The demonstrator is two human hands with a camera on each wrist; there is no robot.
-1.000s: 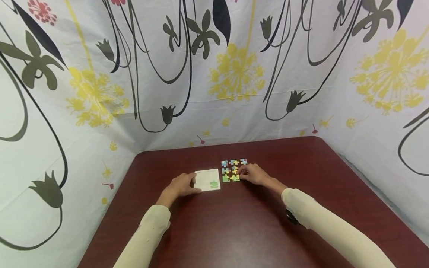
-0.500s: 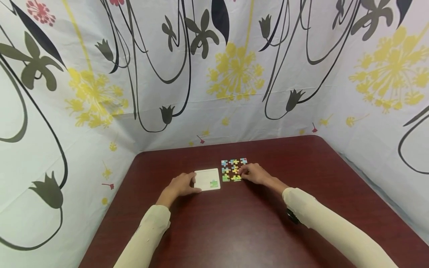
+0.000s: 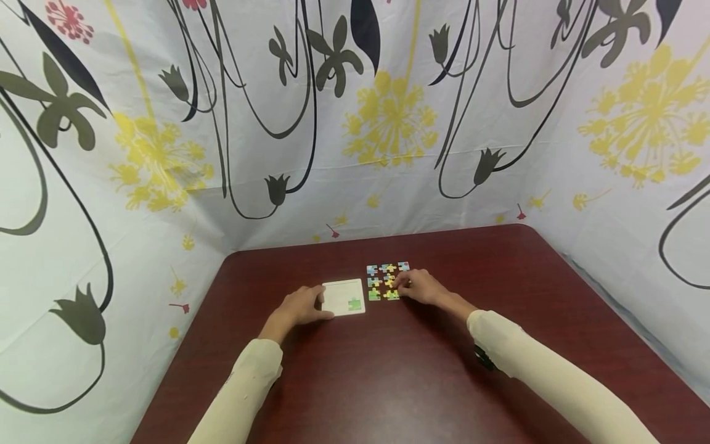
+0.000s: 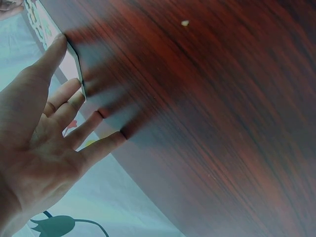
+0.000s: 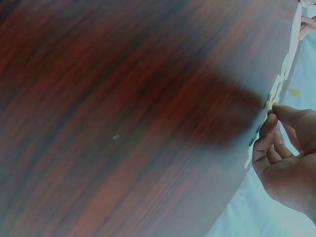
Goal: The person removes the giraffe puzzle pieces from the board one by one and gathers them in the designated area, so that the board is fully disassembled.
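Note:
Next to a flat white puzzle tray (image 3: 338, 297), my left hand (image 3: 303, 306) rests with thumb and index fingertip at its edges. Its other fingers stretch past the tray, fairly straight, as the left wrist view shows. One green puzzle piece (image 3: 354, 304) lies in the tray's near right corner. Right of the tray, my right hand (image 3: 420, 287) has thumb and index finger pinched at the edge of a yellow-green jigsaw piece (image 3: 391, 295), other fingers curled. In the right wrist view the fingertips (image 5: 273, 111) meet at the row of pieces, partly hiding them.
Several more jigsaw pieces, among them a blue one (image 3: 371, 269) and a red-spotted one (image 3: 403, 266), lie in rows beside the tray. They rest on a dark red wooden table (image 3: 355, 382). Patterned white cloth (image 3: 333, 185) hangs behind and at both sides.
The yellow-green piece and my right hand have shifted slightly right since a second ago, then stayed almost still. My left hand and the tray keep their place.

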